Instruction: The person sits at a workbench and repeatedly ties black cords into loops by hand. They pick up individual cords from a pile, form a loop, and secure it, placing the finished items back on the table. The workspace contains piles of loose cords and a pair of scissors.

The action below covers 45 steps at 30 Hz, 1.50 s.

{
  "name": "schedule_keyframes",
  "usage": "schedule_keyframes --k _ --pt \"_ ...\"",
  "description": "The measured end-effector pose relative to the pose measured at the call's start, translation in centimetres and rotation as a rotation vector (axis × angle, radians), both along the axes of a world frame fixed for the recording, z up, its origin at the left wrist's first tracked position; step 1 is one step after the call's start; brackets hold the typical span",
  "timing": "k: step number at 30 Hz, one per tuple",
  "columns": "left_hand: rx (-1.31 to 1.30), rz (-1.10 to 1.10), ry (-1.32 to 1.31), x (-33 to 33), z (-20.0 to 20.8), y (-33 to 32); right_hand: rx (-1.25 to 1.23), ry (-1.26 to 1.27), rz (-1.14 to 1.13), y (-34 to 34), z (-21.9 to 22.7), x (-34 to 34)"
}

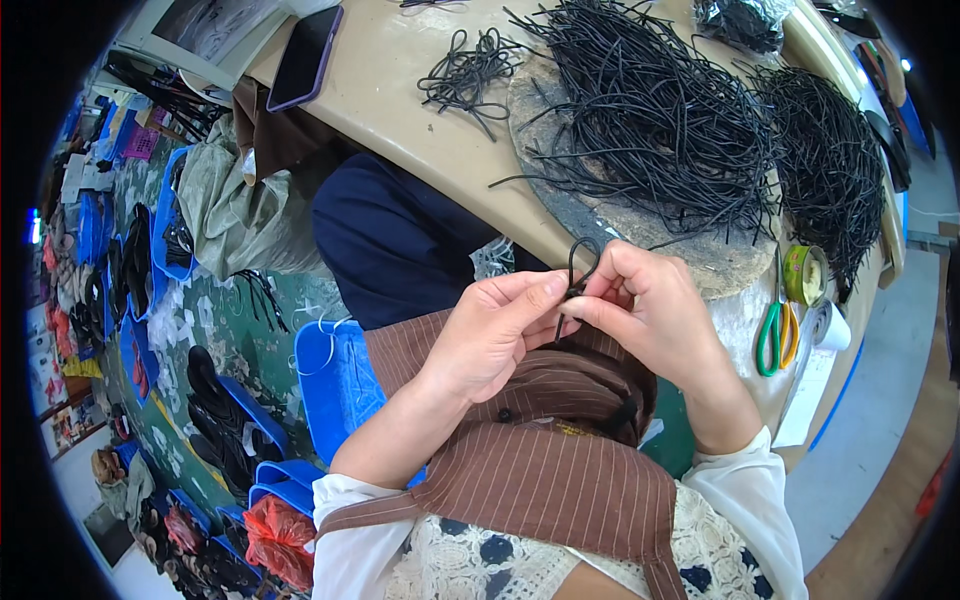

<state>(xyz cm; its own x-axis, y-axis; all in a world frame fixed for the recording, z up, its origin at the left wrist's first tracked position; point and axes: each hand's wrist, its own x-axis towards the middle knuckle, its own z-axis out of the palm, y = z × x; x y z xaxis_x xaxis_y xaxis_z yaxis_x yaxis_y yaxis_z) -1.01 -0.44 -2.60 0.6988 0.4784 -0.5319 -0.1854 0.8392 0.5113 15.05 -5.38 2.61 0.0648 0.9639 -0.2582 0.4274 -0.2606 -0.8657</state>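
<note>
Between my two hands, above my lap, is a thin black cord [583,262] bent into a loop, its short end hanging below the fingers. My left hand [505,325] pinches the cord between thumb and fingertips. From the other side, my right hand [655,310] grips it with thumb and curled forefinger. Whether the cord is knotted where the fingers meet is hidden. Just beyond my hands, a large heap of loose black cords [660,120] lies on a round worn board [735,262]. A smaller bunch of looped black cords [470,75] rests to its left on the table.
Scissors with green and orange handles [778,338], a small tin [805,275] and a white roll [830,327] sit on the table [400,120] at right. Another cord pile [825,170] is there. A phone [305,58] lies far left. Blue bins [335,375] stand on the floor, left.
</note>
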Motion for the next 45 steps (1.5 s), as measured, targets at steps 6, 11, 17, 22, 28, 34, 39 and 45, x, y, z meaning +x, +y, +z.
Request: schedule_keyframes --k 6,11,17,22,28,34,39,45 --pt "-0.055 0.009 -0.092 0.3 1.4 -0.1 0.274 -0.269 0.214 0.3 -0.1 0.2" --pt "-0.004 0.033 -0.060 0.1 0.8 0.0 0.290 -0.135 0.064 0.0 -0.8 0.0" --pt "0.067 0.088 -0.012 0.7 1.0 0.3 0.260 0.035 -0.076 -0.7 -2.6 0.4" --pt "0.350 0.057 0.092 0.9 0.7 0.5 0.280 0.200 -0.163 -0.7 -3.2 0.1" --pt "0.420 0.000 0.132 0.6 0.7 0.7 0.084 0.717 -0.177 0.7 -3.3 0.3" --pt "0.365 0.119 0.056 0.8 0.3 0.9 0.240 0.612 -0.337 -0.3 -3.7 -0.5" --pt "0.511 0.147 0.134 0.9 0.4 0.7 0.191 0.401 -0.241 -1.3 -4.5 0.0" --pt "0.488 0.173 0.121 1.4 0.7 0.5 -0.011 0.798 -0.264 -1.3 -4.6 0.1"
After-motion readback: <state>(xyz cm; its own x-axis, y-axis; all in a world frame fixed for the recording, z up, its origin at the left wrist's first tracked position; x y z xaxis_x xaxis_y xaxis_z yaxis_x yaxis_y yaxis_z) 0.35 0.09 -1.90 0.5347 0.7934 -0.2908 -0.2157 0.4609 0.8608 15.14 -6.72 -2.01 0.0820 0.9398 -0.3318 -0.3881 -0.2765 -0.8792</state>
